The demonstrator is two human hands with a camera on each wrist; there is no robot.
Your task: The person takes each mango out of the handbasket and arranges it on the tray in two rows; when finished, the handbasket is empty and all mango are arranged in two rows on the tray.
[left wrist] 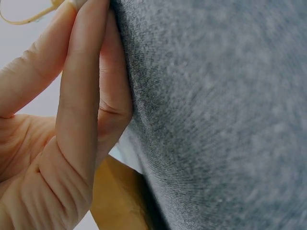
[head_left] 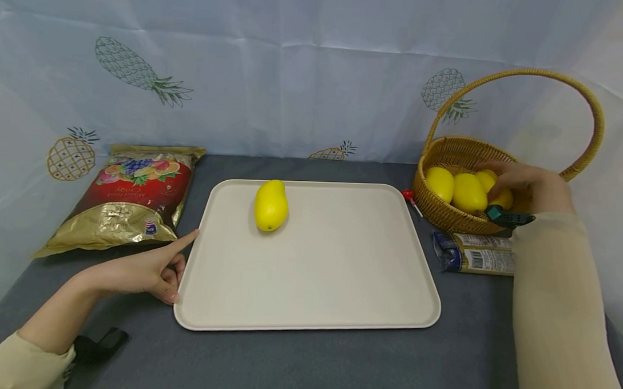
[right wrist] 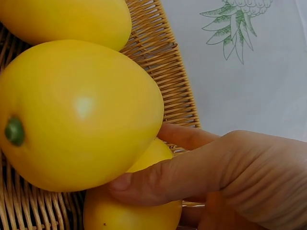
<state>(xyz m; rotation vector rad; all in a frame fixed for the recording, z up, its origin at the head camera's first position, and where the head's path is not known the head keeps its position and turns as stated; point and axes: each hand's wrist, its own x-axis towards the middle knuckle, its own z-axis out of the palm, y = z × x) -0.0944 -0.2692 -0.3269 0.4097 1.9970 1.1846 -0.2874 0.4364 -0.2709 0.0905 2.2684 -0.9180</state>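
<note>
At the left rim of a cream tray (head_left: 309, 263), my left hand (head_left: 149, 269) grips the edge, index finger stretched along it and the other fingers curled. Thumb and fingertips meet near the rim in the left wrist view. One yellow mango (head_left: 271, 205) lies on the tray toward the back. My right hand (head_left: 530, 182) reaches into a wicker basket (head_left: 445, 213) holding several yellow mangoes. In the right wrist view its thumb and fingers curl round the lower mango (right wrist: 132, 213), partly hidden behind a larger mango (right wrist: 81, 115).
A red and gold candy bag (head_left: 136, 194) lies left of the tray, behind my left hand. Between tray and basket is a red lollipop (head_left: 408, 195). A packet with a barcode (head_left: 481, 259) lies before the basket, whose tall handle (head_left: 522, 72) arches over my right hand.
</note>
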